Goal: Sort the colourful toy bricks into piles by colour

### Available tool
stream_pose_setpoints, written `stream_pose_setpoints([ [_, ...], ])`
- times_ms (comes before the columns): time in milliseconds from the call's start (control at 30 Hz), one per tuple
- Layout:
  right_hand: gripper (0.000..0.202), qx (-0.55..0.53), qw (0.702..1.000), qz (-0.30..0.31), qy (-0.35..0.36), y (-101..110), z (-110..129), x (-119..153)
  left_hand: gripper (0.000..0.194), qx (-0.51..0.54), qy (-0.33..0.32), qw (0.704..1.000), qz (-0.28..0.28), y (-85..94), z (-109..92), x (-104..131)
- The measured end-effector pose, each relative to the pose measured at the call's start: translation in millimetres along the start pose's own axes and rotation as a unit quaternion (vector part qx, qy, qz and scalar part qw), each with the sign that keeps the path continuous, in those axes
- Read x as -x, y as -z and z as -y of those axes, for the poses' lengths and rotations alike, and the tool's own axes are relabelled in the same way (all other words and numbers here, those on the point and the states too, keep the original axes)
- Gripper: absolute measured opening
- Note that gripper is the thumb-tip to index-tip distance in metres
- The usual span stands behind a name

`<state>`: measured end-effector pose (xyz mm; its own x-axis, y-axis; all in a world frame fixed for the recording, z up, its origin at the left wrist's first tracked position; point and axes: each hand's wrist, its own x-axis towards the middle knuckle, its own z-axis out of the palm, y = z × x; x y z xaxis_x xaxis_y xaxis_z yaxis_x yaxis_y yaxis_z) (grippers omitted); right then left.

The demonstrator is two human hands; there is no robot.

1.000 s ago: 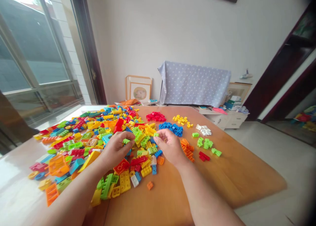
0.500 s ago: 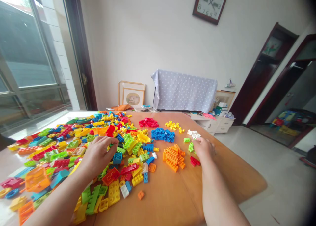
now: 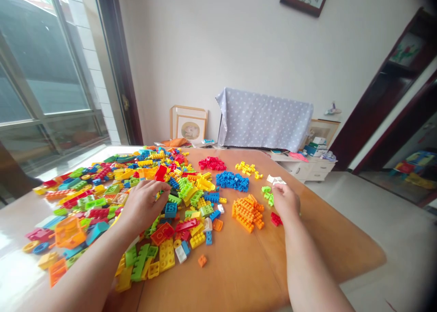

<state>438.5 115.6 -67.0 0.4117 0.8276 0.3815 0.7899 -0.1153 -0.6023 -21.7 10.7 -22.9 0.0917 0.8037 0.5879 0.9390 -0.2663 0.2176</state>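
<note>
My left hand [image 3: 145,205] hovers over the big mixed pile of toy building bricks [image 3: 112,189]. Its fingers are loosely bent, with a gap between thumb and forefinger, and nothing shows in them. Across the table, my right hand [image 3: 287,202] is at a small group of white bricks [image 3: 276,180], thumb and fingers pinched together. Whatever they may hold is hidden. Just left of the right hand lie a few light green bricks [image 3: 268,196], and some red bricks [image 3: 276,219] sit below, partly covered by the wrist.
Sorted by colour on the wooden table [image 3: 246,266] are orange bricks [image 3: 247,213], blue bricks [image 3: 232,181], red bricks [image 3: 212,163] and yellow bricks [image 3: 248,168]. One loose orange brick [image 3: 202,260] lies near the front. A white cabinet [image 3: 309,170] stands beyond the far edge.
The camera view has tilted down and turned slightly left, shifting everything up and right. Both hands stay at nearly the same spots over the table, and the brick groups look the same.
</note>
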Motion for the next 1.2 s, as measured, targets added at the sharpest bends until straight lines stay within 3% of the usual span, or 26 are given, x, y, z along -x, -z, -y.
stream_pose_setpoints([
  [167, 0.036, -0.182, 0.975, -0.035, 0.119, -5.0, 32.7, 24.9, 0.029, -0.001, 0.019, 0.999, 0.034, 2.5, -2.9, 1.2],
  [300, 0.03, -0.23, 0.948, 0.066, 0.21, -6.6, 75.4, 56.4, 0.027, 0.017, 0.015, 0.997, 0.069, 1.9, -4.0, 2.0],
  [467, 0.021, -0.111, 0.907, 0.262, 0.309, -11.8, 122.2, 94.1, 0.024, 0.033, -0.022, 0.991, 0.125, 2.9, -13.7, 4.1],
  [567, 0.02, 0.013, 0.892, 0.314, 0.325, -16.9, 141.5, 110.9, 0.023, 0.028, -0.036, 0.988, 0.151, 3.7, -20.1, 6.7],
  [700, 0.02, 0.063, 0.883, 0.321, 0.338, -25.6, 157.6, 125.2, 0.02, 0.039, -0.058, 0.985, 0.16, 2.3, -26.3, 10.0],
  [867, 0.036, -0.054, 0.872, 0.35, 0.338, -42.2, 167.2, 134.6, 0.021, 0.043, -0.06, 0.983, 0.167, 0.3, -34.5, 11.5],
  [967, 0.038, -0.159, 0.87, 0.36, 0.296, -51.8, 164.8, 127.5, 0.025, 0.045, -0.06, 0.982, 0.175, 0.7, -38.5, 11.9],
  [1067, 0.034, -0.214, 0.895, 0.31, 0.238, -55.1, 156.7, 106.1, 0.027, 0.058, -0.078, 0.978, 0.182, 1.3, -41.2, 12.7],
  [1200, 0.03, -0.156, 0.932, 0.241, 0.221, -50.6, 147.2, 76.0, 0.035, 0.065, -0.109, 0.97, 0.206, -4.3, -41.5, 15.0],
])
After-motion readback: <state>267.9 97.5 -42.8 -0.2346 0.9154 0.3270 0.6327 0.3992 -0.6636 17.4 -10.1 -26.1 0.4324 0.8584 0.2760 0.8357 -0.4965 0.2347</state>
